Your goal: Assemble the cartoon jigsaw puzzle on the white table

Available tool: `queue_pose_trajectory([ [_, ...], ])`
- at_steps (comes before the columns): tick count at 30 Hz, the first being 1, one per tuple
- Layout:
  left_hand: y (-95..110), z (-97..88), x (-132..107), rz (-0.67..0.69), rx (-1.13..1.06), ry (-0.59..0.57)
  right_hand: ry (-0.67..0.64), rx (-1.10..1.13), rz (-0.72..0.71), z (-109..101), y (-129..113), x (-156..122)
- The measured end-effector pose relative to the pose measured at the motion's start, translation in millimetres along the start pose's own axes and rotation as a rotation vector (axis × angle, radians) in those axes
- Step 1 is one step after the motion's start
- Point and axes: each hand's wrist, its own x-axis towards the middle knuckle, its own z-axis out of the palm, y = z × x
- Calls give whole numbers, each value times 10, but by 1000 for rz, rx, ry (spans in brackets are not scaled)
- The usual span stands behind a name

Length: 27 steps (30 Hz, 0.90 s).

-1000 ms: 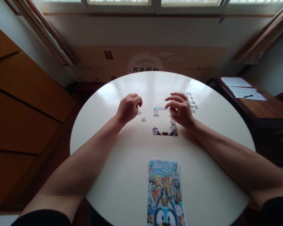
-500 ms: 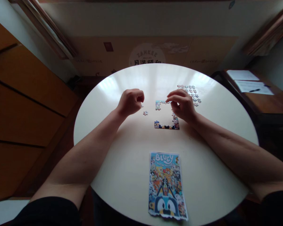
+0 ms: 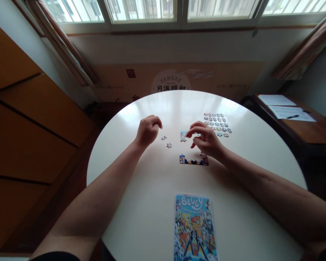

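My left hand (image 3: 148, 129) is closed, fingers curled, and a small jigsaw puzzle piece (image 3: 162, 127) shows at its fingertips. Two loose puzzle pieces (image 3: 169, 145) lie just below and to the right of that hand. Over the partly joined jigsaw puzzle (image 3: 194, 162), my right hand (image 3: 203, 138) hovers with thumb and fingers apart; no piece shows in it. The puzzle forms a border around bare table, and my right hand hides its right side and part of its top.
Several loose pieces in rows (image 3: 216, 121) lie beyond my right hand. A Bluey picture sheet (image 3: 196, 228) lies near the front of the round white table (image 3: 141, 203). Papers and a pen rest on a wooden desk (image 3: 315, 127) to the right. A window (image 3: 143, 11) is ahead.
The view has tilted up, bringing the window in. My right hand's fingers have spread and shifted slightly left across the puzzle. My left hand has drawn away from the two loose pieces, uncovering them.
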Motion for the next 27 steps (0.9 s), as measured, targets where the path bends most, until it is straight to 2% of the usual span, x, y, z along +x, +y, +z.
queue_pose_trajectory([
  [2,-10,-20,12,-72,-13,-42,-38,28,29,-2,11,5],
  [5,0,-67,20,-84,83,-111,-107,-58,35,-19,31,19],
  [11,-34,-177,49,-148,323,18,-243,-223,146,-8,74,75],
  [14,-97,-197,64,-209,462,26,-283,-324,122,2,92,108],
  [19,-209,-214,53,-305,598,-75,-306,-417,80,15,115,129],
  [23,-294,-223,32,-396,660,-231,-296,-406,63,21,119,110],
  [27,-324,-210,27,-382,703,-358,-271,-326,-40,10,111,56],
])
